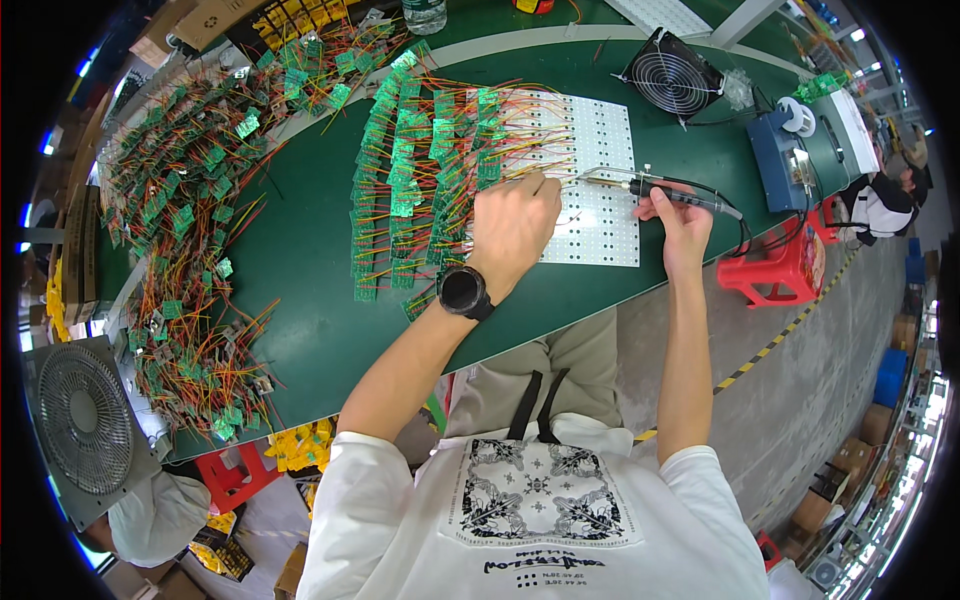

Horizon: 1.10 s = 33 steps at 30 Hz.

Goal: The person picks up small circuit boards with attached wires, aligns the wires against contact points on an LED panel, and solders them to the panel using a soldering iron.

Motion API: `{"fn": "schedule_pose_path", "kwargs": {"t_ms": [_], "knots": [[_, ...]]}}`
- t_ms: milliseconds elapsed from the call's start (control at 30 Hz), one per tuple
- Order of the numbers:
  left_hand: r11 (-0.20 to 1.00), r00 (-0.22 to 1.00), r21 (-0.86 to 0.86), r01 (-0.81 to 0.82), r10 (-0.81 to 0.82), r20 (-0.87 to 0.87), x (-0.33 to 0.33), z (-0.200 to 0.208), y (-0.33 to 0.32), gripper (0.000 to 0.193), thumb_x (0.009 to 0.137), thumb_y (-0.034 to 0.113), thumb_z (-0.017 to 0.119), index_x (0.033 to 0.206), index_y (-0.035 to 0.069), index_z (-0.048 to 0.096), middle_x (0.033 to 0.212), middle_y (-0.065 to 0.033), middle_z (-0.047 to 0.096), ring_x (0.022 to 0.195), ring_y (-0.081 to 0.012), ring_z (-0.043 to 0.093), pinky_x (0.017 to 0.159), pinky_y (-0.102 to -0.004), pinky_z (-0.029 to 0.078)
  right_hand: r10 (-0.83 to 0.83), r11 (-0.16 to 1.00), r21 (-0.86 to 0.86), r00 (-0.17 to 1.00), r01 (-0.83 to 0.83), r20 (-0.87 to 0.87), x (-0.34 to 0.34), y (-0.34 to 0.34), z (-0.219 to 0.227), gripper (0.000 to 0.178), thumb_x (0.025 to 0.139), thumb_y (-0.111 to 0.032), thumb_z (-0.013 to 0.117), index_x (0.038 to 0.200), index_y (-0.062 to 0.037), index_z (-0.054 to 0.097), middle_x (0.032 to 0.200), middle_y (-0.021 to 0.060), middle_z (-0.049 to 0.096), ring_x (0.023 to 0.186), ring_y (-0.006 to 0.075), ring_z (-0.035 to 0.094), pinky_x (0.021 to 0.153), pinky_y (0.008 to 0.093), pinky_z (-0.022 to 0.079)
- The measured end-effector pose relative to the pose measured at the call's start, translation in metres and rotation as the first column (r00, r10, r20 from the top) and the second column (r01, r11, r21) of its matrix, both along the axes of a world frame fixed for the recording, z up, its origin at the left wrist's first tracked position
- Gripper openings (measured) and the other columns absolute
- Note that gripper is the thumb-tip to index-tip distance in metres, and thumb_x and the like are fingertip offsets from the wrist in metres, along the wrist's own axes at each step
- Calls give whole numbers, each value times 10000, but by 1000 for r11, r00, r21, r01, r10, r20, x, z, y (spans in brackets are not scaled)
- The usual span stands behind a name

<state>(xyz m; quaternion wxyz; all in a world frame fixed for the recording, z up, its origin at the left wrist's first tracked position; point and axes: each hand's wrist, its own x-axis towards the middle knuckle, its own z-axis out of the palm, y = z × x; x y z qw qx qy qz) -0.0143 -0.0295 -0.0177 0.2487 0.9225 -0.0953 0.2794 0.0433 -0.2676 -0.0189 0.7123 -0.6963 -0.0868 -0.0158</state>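
Note:
My right hand grips a soldering iron with a thin feed tube clamped along it. The iron's tip points left, over a white perforated board on the green table. Closed at the board's left part is my left hand, its fingertips near the iron's tip; what they pinch is too small to make out. Several rows of small green circuit boards with red and yellow wires lie left of that hand. Wires from the nearest row reach across the white board, and part of that row is hidden behind my hand.
A big tangled heap of wired circuit boards covers the table's left side. At the right stand a small black fan and a blue solder-feeder box, cabled to the iron. A red stool is beside the table; a larger fan is at left.

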Motion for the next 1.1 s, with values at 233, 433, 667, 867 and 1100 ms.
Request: {"fn": "schedule_pose_path", "kwargs": {"t_ms": [233, 433, 667, 867, 1100], "knots": [[1000, 1000, 10, 6, -6, -11, 0, -1, 1, 48, 825, 125, 653, 818, 78, 655, 723, -76, 622, 613, -276, 627, 546, -374, 489, 16, 1000, -4, 1000, -16, 4, 0, 2, 1, 251, 899, -56, 673, 1106, 74, 613, 823, 140, 688, 691, 191, 675, 647, 272, 524], [1000, 1000, 4, 12, -12, -1, 0, -3, 1, 51, 828, 130, 650, 814, 81, 650, 727, -71, 624, 614, -272, 628, 547, -374, 487, 9, 1000, -7, 1000, -9, 0, 0, 1, -1, 246, 898, -57, 673, 1097, 74, 613, 811, 144, 689, 679, 199, 679, 640, 272, 527], [999, 1000, 40, 10, -10, -9, -1, -2, 3, 57, 837, 133, 649, 833, 76, 647, 745, -72, 627, 617, -273, 629, 543, -373, 491, -92, 990, 111, 996, 91, 4, 5, -2, -6, 227, 896, -69, 676, 1067, 73, 628, 794, 141, 686, 657, 207, 677, 606, 274, 529], [988, 991, -93, 126, -129, -36, -2, 19, 7, 86, 878, 148, 631, 908, 69, 646, 800, -80, 628, 643, -286, 635, 535, -377, 497, -122, 989, 81, 992, 123, -12, 5, -4, -7, 221, 891, -81, 684, 1045, 70, 635, 780, 135, 681, 634, 190, 661, 588, 261, 506], [955, 943, -104, 278, -292, -160, -4, 29, 23, 178, 910, 228, 615, 930, 56, 652, 752, -90, 659, 651, -277, 639, 568, -391, 488, -103, 991, 80, 994, 105, -30, 5, 0, -5, 213, 890, -78, 683, 1042, 65, 640, 776, 131, 678, 625, 180, 652, 587, 252, 493]]}}
